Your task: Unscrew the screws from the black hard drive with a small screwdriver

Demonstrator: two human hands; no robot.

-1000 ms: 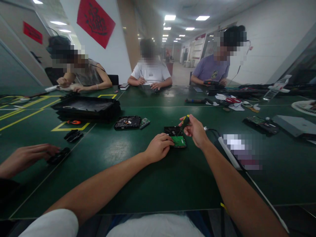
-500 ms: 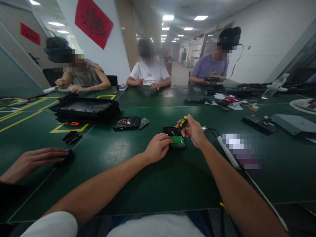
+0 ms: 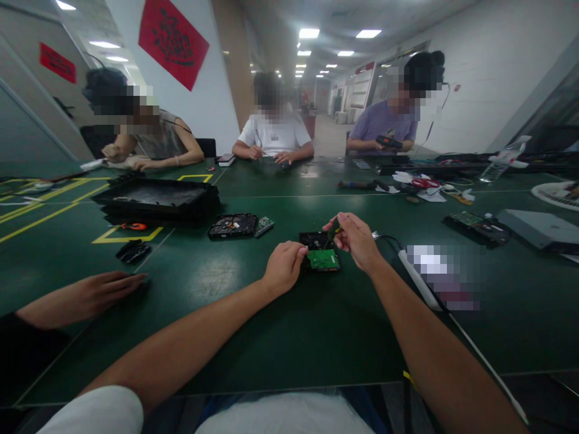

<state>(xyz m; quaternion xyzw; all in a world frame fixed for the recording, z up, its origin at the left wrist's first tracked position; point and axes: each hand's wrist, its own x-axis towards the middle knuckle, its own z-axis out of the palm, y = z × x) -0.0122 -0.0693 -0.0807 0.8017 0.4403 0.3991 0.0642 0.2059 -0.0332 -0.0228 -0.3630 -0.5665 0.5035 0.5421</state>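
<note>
A hard drive (image 3: 312,240) with a black body lies on the green table in front of me, its green circuit board (image 3: 324,260) facing up. My left hand (image 3: 284,266) is closed at the left edge of the drive, thumb and fingertips together on that edge and partly hiding it. In my right hand (image 3: 357,239) is a screwdriver (image 3: 335,228) with a black and yellow handle, pinched between thumb and fingers. It slants over the drive's right side; the fingers cover much of the handle, and its tip is hard to make out.
Left of the drive lie another hard drive (image 3: 233,225) and a loose circuit board (image 3: 264,226). Black trays (image 3: 156,199) stand farther left. A co-worker's hand (image 3: 85,296) rests at the left. A power strip (image 3: 418,279) and a third drive (image 3: 477,226) lie right. Several people sit around the table.
My left fingers have drawn back off the green board to the drive's left edge and curled in. My right hand has turned a little around the screwdriver. The co-worker's hand at left moved right.
</note>
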